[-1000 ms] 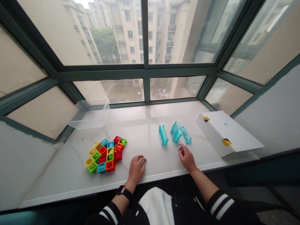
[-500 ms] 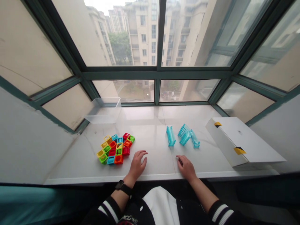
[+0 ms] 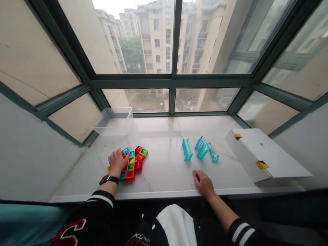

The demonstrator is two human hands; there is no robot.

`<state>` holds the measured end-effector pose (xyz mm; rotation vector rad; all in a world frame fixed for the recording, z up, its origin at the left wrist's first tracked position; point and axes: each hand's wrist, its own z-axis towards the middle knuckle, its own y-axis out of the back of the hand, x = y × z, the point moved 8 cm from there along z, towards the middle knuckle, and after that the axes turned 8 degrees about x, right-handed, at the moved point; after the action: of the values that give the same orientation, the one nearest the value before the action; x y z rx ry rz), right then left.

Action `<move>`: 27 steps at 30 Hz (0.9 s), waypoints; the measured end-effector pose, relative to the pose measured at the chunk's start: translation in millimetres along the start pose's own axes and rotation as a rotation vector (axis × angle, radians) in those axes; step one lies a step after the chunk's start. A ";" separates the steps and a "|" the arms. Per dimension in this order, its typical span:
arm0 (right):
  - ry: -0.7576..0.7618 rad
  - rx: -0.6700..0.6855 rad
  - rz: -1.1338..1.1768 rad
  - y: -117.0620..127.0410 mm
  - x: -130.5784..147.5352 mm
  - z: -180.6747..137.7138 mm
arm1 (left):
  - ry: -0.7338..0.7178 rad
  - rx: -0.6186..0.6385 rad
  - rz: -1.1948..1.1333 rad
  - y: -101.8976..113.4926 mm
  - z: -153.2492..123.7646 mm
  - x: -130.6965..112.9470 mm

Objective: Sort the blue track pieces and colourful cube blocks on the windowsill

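- Your left hand (image 3: 118, 161) lies on top of the cluster of coloured blocks (image 3: 132, 160), covering its left part; the fingers curl down over the pieces, but you cannot tell from this view whether they actually grip one.
- The cluster sits on the white marble sill (image 3: 164, 171), left of centre, with red, orange, green, blue and yellow square frames packed edge to edge.
- Your right hand (image 3: 203, 182) rests on the sill near its front edge, fingers loosely bent and holding nothing.
- 3 turquoise ribbed pieces (image 3: 201, 148) lie beyond your right hand, apart from it: 1 stands alone on the left, 2 touch each other on the right.
- A clear plastic tub (image 3: 114, 121) stands at the back left corner, behind the blocks and near the window frame.
- A white flat box (image 3: 263, 153) with 2 yellow-and-black tabs lies at the right end of the sill, well apart from the blocks.
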<state>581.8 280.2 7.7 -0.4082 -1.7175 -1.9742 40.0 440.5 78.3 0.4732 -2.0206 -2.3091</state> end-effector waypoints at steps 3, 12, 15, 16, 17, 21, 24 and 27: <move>-0.007 0.001 -0.005 -0.7 -1.7 -0.4 | 0.034 0.064 0.034 -10.6 1.0 -1.6; -0.012 0.008 -0.011 0.1 -0.8 0.1 | 0.023 -0.023 0.130 -18.8 -9.7 0.3; -0.013 0.000 -0.003 0.2 -1.0 -0.4 | 0.018 -0.039 0.151 -19.2 -11.5 0.3; -0.013 -0.006 0.000 0.6 -1.1 -0.6 | 0.019 -0.040 0.152 -19.4 -12.0 0.6; -0.012 -0.012 0.002 1.1 -1.2 -0.8 | 0.020 -0.039 0.148 -19.5 -12.5 1.0; -0.007 -0.024 0.001 2.8 -0.7 -1.1 | 0.053 -0.086 0.087 -14.9 -16.3 5.6; -0.014 -0.014 -0.001 2.6 -0.4 -0.8 | 0.086 -0.127 0.043 -10.5 -19.6 7.0; -0.019 0.001 -0.002 2.0 0.3 -0.6 | 0.076 -0.050 0.053 -15.3 -18.2 2.9</move>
<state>582.7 279.3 9.4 -0.4261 -1.7312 -1.9768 44.4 424.6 60.8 0.4899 -1.9131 -2.2690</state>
